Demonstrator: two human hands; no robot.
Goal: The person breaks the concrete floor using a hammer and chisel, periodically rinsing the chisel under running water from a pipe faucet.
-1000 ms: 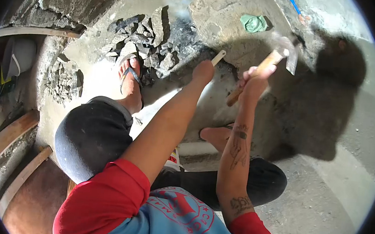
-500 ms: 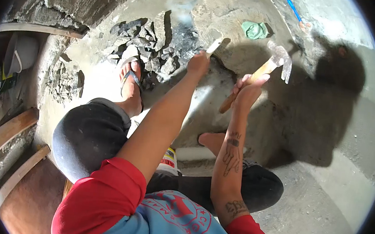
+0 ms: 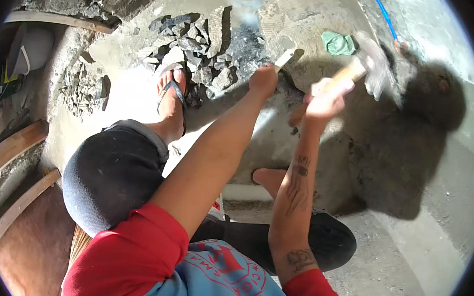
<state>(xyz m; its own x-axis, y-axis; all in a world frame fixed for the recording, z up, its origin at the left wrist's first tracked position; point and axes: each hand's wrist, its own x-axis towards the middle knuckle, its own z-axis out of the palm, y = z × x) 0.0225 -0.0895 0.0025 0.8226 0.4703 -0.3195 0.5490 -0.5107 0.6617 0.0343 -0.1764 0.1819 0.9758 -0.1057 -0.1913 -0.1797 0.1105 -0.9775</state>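
My right hand (image 3: 327,101) is wrapped round the wooden handle of a claw hammer (image 3: 345,77). The hammer's metal head is raised, pointing away from me and to the right, and blurred by motion. To its left, my left hand (image 3: 263,81) is closed round a short pale bar (image 3: 284,59) that looks like a chisel. One lit end of the bar sticks out above the fist; its other end is hidden. Just left of this hand, broken grey stone pieces (image 3: 189,43) lie in a heap beside dark dust on the concrete floor (image 3: 319,21).
A crumpled green cloth (image 3: 339,43) lies beyond the hammer. Farther right is a blue rod (image 3: 385,16). My sandalled foot (image 3: 172,90) stands against the stones. A smaller rubble pile (image 3: 83,88) and curved boards (image 3: 23,206) are on the left.
The hammer and right hand have shifted slightly to the right and up, the head now blurred. My left hand with the bar appears a little farther right, as does the whole floor scene.
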